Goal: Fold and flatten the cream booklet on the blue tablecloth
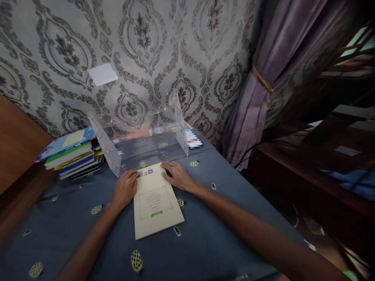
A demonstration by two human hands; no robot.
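A cream-coloured book [156,201] lies flat on the blue tablecloth, its printed text upside down to me and a small square code near the far edge. My left hand [125,188] grips its left side near the far corner, fingers curled against the edge. On the opposite side, my right hand [178,176] holds the far right corner, thumb and fingers bent at the edge. The parts of both hands under or behind the book are hidden. Just beyond the book stands a clear plastic rack [107,146] with upright side panels.
A stack of books [73,154] sits left of the rack. Behind the rack's right panel lies a blurred white packet [193,139]. Patterned wallpaper [143,43] backs the table [222,230]. A tied purple curtain [252,101] hangs at right, beside dark furniture [281,168] and cables.
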